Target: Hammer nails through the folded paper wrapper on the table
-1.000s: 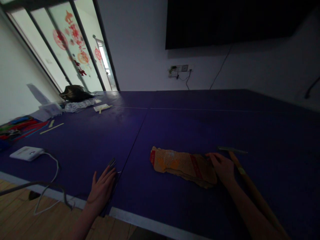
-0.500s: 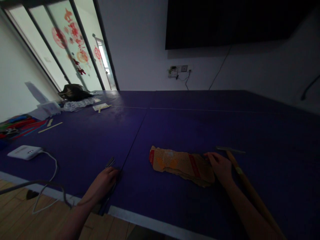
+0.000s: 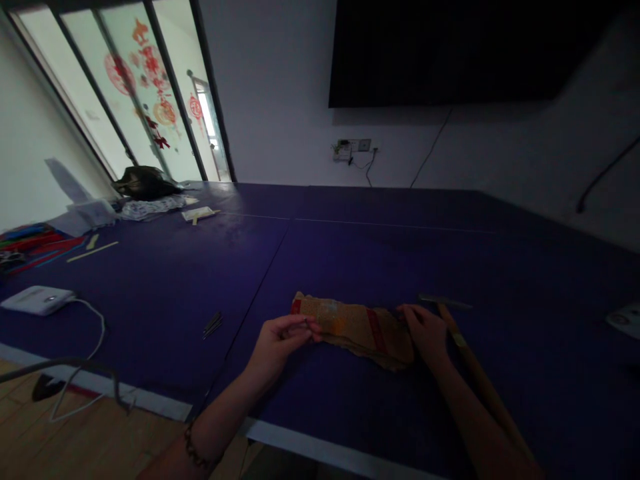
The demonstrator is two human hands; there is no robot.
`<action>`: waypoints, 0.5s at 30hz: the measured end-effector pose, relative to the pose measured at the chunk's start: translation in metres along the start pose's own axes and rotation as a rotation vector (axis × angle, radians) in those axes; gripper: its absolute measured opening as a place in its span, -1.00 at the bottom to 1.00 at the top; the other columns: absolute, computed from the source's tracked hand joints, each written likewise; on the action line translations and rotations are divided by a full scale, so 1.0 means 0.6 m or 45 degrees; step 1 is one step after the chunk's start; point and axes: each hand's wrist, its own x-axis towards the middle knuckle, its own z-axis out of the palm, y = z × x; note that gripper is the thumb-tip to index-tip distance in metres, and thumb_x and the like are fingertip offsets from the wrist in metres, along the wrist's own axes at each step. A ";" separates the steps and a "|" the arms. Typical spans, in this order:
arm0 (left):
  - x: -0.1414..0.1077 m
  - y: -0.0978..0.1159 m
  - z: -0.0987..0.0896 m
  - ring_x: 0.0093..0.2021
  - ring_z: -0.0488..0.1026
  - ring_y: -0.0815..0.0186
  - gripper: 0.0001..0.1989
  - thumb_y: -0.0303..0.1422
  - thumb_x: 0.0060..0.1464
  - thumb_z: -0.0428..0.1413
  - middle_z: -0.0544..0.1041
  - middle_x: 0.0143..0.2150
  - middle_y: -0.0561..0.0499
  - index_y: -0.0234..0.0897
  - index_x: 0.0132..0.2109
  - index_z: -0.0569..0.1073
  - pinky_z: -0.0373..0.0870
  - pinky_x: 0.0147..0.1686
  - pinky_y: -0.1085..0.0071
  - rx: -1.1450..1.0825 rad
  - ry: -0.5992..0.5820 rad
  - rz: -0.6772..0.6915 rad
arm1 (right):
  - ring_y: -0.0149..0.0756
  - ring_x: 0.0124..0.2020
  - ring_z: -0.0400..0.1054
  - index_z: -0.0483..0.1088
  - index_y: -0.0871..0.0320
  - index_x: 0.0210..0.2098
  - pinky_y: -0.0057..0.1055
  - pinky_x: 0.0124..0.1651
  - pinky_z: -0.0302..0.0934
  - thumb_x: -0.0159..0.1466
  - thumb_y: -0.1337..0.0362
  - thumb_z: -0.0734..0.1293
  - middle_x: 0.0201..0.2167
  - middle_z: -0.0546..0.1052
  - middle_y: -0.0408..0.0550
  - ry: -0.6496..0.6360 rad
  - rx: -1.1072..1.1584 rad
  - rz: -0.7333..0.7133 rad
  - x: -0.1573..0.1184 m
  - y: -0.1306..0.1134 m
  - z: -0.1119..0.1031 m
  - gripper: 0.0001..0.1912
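Note:
A flattened, worn piece of brown cardboard (image 3: 350,325) with red bands lies on the purple table. My left hand (image 3: 285,337) is over its left end, thumb and fingers pinched together on a nail, of which only a small dark bit shows. At the other end my right hand (image 3: 425,331) grips the cardboard's upper right corner; the fingertips are partly hidden. Just beyond that hand lies a hammer (image 3: 463,343), its wooden handle running toward me beside my right forearm. Several loose grey nails (image 3: 213,325) rest on the table to the left.
A white device (image 3: 37,300) with a cable lies on the left of the purple table (image 3: 200,273). Behind it are coloured strips (image 3: 37,247), a black bag (image 3: 145,182) and clear plastic wrapping (image 3: 153,207). The table's pale front edge (image 3: 310,443) runs close to me.
My left hand has left the nails on the table and moved right, to the cardboard's left end, with a nail pinched. My right hand stays at the cardboard's right end. The view has shifted slightly.

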 end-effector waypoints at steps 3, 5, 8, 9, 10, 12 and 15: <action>0.033 -0.016 0.033 -0.37 0.50 0.29 -0.79 -0.36 -0.19 0.21 0.56 -0.42 -0.05 -0.38 -0.35 0.45 0.40 -0.23 0.34 0.014 -0.041 -0.064 | -0.11 -0.41 0.43 0.44 0.20 -0.45 -0.21 -0.32 0.27 0.11 0.07 0.14 -0.47 0.55 0.07 -0.181 0.097 -0.095 0.002 -0.010 -0.002 -0.63; 0.059 -0.026 0.053 -0.35 0.50 0.27 -0.80 -0.35 -0.22 0.22 0.56 -0.42 -0.05 -0.38 -0.39 0.45 0.39 -0.22 0.35 0.082 -0.104 -0.085 | -0.14 -0.28 0.42 0.46 0.16 -0.41 -0.24 -0.20 0.27 0.08 0.08 0.21 -0.35 0.55 0.03 -0.379 0.175 -0.206 0.003 -0.020 -0.004 -0.69; 0.098 -0.046 0.082 -0.37 0.49 0.30 -0.80 -0.32 -0.23 0.22 0.55 -0.45 -0.03 -0.36 -0.43 0.43 0.39 -0.24 0.39 0.152 -0.226 -0.039 | -0.14 -0.03 0.29 0.48 0.09 -0.33 -0.22 0.03 0.13 0.03 0.13 0.31 -0.16 0.51 -0.03 -0.655 0.248 -0.353 0.001 -0.034 -0.006 -0.75; 0.109 -0.054 0.091 -0.38 0.48 0.31 -0.81 -0.32 -0.23 0.21 0.54 -0.46 -0.02 -0.36 -0.44 0.43 0.38 -0.26 0.41 0.175 -0.259 -0.012 | -0.14 0.04 0.23 0.48 0.08 -0.29 -0.20 0.08 0.08 0.02 0.14 0.32 -0.11 0.49 -0.04 -0.728 0.257 -0.383 0.000 -0.036 -0.006 -0.73; 0.119 -0.063 0.100 -0.39 0.48 0.32 -0.81 -0.32 -0.22 0.21 0.54 -0.46 -0.02 -0.36 -0.45 0.43 0.38 -0.26 0.42 0.204 -0.295 0.008 | -0.13 0.09 0.16 0.47 0.08 -0.25 -0.17 0.11 0.04 0.02 0.16 0.33 -0.07 0.46 -0.04 -0.793 0.260 -0.404 -0.001 -0.036 -0.006 -0.70; 0.133 -0.083 0.114 -0.39 0.47 0.34 -0.82 -0.33 -0.22 0.21 0.53 -0.45 -0.01 -0.36 -0.46 0.43 0.38 -0.28 0.43 0.255 -0.363 0.032 | -0.08 0.15 0.05 0.42 0.10 -0.13 -0.10 0.13 -0.03 -0.01 0.18 0.37 -0.01 0.41 0.01 -0.892 0.249 -0.420 -0.003 -0.033 -0.006 -0.58; 0.142 -0.116 0.123 -0.40 0.46 0.33 -0.83 -0.34 -0.22 0.21 0.53 -0.44 0.00 -0.36 -0.45 0.43 0.37 -0.28 0.42 0.282 -0.418 0.026 | -0.02 0.19 -0.05 0.28 0.14 0.03 -0.02 0.15 -0.11 -0.09 0.21 0.43 0.09 0.30 0.09 -1.006 0.205 -0.419 -0.005 -0.023 -0.004 -0.32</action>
